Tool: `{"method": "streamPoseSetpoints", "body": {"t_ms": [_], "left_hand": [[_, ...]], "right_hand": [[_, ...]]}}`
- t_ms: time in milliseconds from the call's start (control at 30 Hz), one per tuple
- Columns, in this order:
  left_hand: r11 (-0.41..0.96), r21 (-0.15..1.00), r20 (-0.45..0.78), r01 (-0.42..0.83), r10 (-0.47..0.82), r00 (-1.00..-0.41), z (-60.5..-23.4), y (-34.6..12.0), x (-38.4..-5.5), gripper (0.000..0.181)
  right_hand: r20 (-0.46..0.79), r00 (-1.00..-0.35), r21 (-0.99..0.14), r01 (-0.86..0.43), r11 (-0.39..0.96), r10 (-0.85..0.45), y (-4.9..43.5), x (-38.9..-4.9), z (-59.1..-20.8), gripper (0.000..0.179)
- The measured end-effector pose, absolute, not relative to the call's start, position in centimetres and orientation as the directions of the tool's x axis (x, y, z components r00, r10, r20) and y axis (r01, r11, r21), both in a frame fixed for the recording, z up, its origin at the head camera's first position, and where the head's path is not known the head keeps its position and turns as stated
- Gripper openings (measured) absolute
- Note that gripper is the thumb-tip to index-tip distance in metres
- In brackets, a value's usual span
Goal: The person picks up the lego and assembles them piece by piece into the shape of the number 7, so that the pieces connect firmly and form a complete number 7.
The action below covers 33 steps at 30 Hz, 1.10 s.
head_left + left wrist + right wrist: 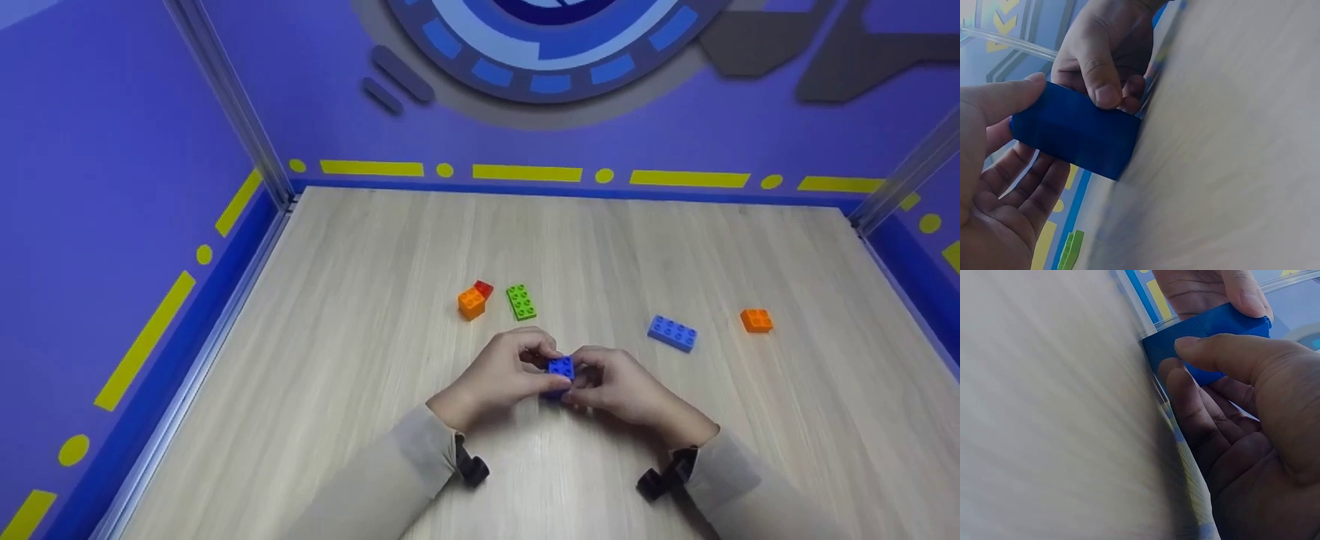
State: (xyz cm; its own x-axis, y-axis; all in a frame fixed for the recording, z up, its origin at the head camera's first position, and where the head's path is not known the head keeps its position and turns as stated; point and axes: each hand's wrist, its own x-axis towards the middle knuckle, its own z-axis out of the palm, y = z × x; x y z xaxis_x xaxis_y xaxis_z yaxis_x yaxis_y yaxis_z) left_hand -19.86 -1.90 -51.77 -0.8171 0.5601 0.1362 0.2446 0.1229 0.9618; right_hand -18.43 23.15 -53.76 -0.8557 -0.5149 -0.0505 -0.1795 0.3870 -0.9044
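Note:
Above the near middle of the table, both hands hold a stack of dark blue toy bricks (561, 367), with studs on its top. My left hand (511, 369) pinches the upper part between thumb and fingers. The right hand (621, 384) grips lower down, its thumb (1219, 351) pressed on the side face. A seam across the blue stack (1168, 340) shows in the right wrist view. In the left wrist view, the stack (1078, 129) appears tilted, its lower end close to the tabletop; whether it touches cannot be told.
Beyond the hands lie a green brick (521, 302), an orange brick (471, 303) and a red brick (484, 289) beside it. To the right are a lighter blue brick (672, 333) and another orange brick (756, 321). Blue-purple panels (225, 135) enclose the table (360, 300).

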Motion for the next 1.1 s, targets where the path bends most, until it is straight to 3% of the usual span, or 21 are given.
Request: {"method": "streamPoseSetpoints", "body": {"t_ms": [300,500,967,1100], "left_hand": [[0.103,0.967,0.135,0.233,0.567,-0.812,-52.2,-2.3,-19.5,0.023],[0.099,0.962,0.155,0.254,0.568,-0.808,-52.9,-2.6,-19.5,0.024],[0.145,0.938,0.18,0.315,0.575,-0.798,-53.0,-2.3,-19.9,0.029],[0.177,0.918,0.195,0.355,0.577,-0.793,-53.0,-2.2,-20.1,0.039]], "right_hand": [[0.013,-0.84,-0.926,-0.215,0.31,-0.543,23.1,-18.4,-54.5,0.046],[0.106,-0.831,-0.916,-0.296,0.272,-0.546,23.1,-18.4,-55.0,0.033],[0.135,-0.835,-0.905,-0.324,0.277,-0.534,23.6,-18.7,-54.8,0.029],[0.117,-0.837,-0.913,-0.303,0.274,-0.535,23.7,-18.8,-54.7,0.029]]}}
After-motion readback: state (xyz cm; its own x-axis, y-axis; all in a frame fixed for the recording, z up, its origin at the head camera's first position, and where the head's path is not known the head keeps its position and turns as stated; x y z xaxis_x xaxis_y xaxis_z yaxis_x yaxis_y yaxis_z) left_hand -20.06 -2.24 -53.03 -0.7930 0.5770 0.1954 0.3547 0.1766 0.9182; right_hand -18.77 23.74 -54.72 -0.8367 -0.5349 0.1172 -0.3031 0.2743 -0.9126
